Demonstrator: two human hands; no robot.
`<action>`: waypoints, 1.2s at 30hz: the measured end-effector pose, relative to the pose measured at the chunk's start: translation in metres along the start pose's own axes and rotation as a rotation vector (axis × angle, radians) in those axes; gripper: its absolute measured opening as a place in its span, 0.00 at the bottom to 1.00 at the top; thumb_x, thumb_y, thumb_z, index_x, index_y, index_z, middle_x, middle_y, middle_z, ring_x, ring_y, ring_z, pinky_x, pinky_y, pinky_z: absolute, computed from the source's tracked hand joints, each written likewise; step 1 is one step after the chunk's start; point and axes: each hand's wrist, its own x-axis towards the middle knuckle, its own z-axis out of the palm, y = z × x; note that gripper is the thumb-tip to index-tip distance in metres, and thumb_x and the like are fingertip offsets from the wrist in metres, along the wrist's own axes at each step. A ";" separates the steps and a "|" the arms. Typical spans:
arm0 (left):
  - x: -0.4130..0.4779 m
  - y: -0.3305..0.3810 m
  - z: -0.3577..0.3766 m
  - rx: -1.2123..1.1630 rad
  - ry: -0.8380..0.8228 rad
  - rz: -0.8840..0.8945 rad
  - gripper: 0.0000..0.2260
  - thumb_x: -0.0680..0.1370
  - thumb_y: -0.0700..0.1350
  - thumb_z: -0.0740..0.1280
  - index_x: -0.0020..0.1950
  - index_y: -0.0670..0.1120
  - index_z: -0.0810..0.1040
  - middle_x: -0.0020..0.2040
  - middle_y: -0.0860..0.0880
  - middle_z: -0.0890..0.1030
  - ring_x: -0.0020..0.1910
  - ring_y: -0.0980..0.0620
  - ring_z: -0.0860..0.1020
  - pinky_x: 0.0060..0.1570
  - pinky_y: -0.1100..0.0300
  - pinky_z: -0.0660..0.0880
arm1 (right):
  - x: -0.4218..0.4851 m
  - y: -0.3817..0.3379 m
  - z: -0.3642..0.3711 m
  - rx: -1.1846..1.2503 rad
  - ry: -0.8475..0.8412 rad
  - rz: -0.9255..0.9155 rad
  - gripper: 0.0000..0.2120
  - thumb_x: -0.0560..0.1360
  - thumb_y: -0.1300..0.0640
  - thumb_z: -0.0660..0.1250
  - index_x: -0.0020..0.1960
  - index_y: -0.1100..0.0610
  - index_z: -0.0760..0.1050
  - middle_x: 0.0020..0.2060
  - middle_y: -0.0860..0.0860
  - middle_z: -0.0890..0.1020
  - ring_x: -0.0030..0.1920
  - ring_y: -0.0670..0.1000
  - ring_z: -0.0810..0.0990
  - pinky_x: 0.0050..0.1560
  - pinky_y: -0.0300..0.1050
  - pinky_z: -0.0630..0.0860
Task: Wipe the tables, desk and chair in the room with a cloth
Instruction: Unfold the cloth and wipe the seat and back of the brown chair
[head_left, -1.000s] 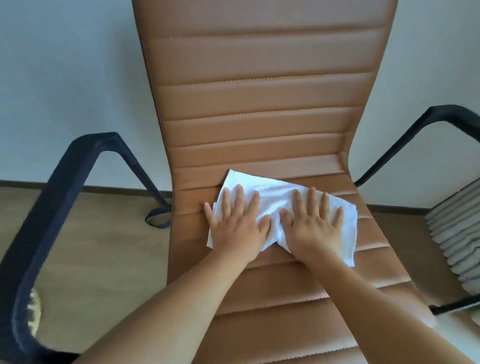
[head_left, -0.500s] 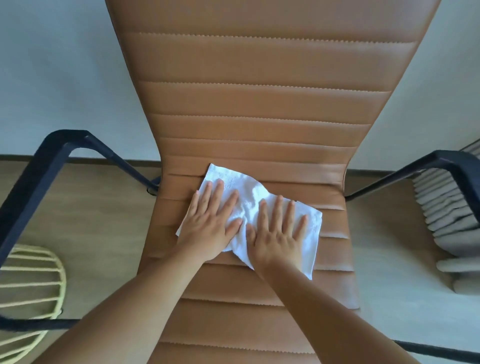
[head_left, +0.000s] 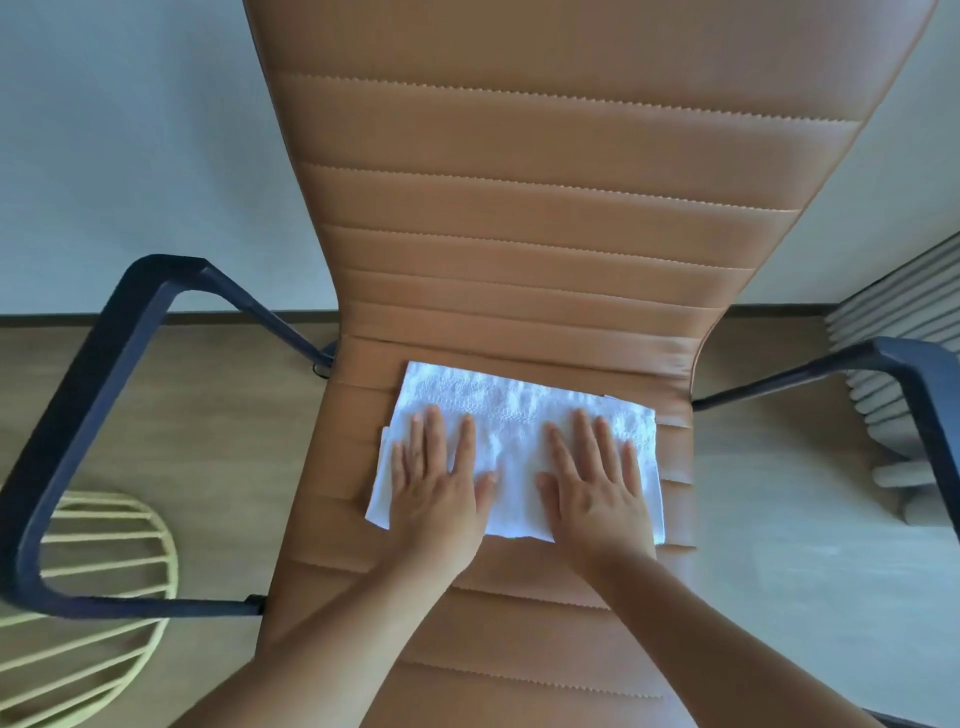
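A brown ribbed leather chair fills the middle of the view, its seat running toward me. A white cloth lies flat at the back of the seat, just below the fold to the backrest. My left hand presses flat on the cloth's left half with straight, spread fingers. My right hand presses flat on its right half in the same way. A strip of cloth shows between the two hands.
Black armrests stand on the left and right of the seat. A pale yellow wire object sits on the wooden floor at lower left. A grey ribbed item stands at the right, by the white wall.
The cloth has been spread out flat and straight, and my hands have moved apart on it. The view has moved closer to the seat.
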 end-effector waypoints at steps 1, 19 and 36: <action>0.003 -0.002 -0.002 -0.005 -0.009 -0.004 0.31 0.80 0.61 0.52 0.79 0.48 0.60 0.78 0.37 0.63 0.78 0.36 0.62 0.71 0.37 0.63 | 0.004 -0.003 -0.001 0.021 -0.004 0.009 0.29 0.83 0.43 0.45 0.82 0.50 0.57 0.82 0.56 0.54 0.82 0.56 0.49 0.79 0.54 0.38; 0.087 0.006 -0.045 -0.117 -0.198 -0.059 0.35 0.84 0.59 0.54 0.82 0.51 0.36 0.80 0.45 0.30 0.79 0.45 0.30 0.77 0.45 0.35 | 0.072 0.008 0.006 -0.064 0.078 -0.016 0.28 0.85 0.45 0.46 0.83 0.52 0.52 0.83 0.55 0.44 0.82 0.56 0.39 0.78 0.60 0.44; 0.105 0.030 -0.116 -1.872 -0.051 -1.053 0.14 0.84 0.47 0.60 0.69 0.46 0.71 0.63 0.46 0.78 0.59 0.48 0.80 0.63 0.50 0.76 | 0.104 -0.037 -0.083 2.050 0.058 1.369 0.15 0.85 0.49 0.60 0.60 0.60 0.75 0.57 0.61 0.81 0.53 0.61 0.83 0.51 0.55 0.80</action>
